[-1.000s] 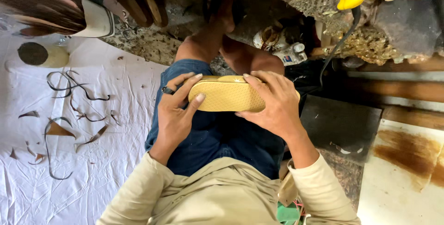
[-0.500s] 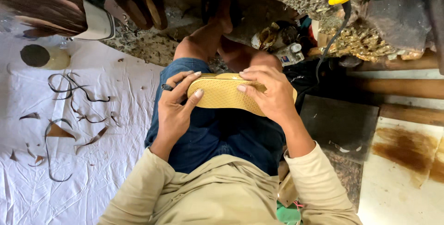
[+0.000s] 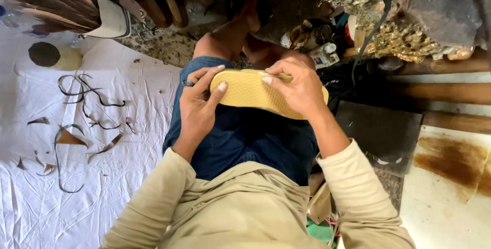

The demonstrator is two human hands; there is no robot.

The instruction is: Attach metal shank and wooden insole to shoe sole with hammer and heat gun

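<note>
Cloth: a white sheet [image 3: 41, 192] covers the floor on the left, creased and marked with a few small stains.
Scraps: thin curled trimmings [image 3: 84, 93] lie scattered on the sheet — dark strips, a few brown triangular offcuts, one long loop near the lower edge.
Round tin: a small pale container with a dark top [image 3: 48, 55] sits at the sheet's upper left, well apart from the hands.
Left hand: the left hand [image 3: 197, 108] wears a dark ring, its fingers curled over the near end of the sole, thumb pressed on the textured face — closed on it, a firm hold.
Sole: a yellow shoe sole [image 3: 250, 91] with a fine dimpled tread, held between both hands above the lap, tread side up, tilted down toward the right.
Right hand: the right hand [image 3: 299, 88] grips the sole's top edge, fingers bent over the rim and pinched down; whether anything else is held between those fingers cannot be told.
Legs: blue shorts [image 3: 240, 141] below the sole, one bare knee raised behind it.
Clutter: small bottles and tubes [image 3: 319, 54] lie on the ground just past the knee.
Slab: a dark flat square [image 3: 381, 134] lies on the floor to the right, beside a pale stained board [image 3: 450, 187].
</note>
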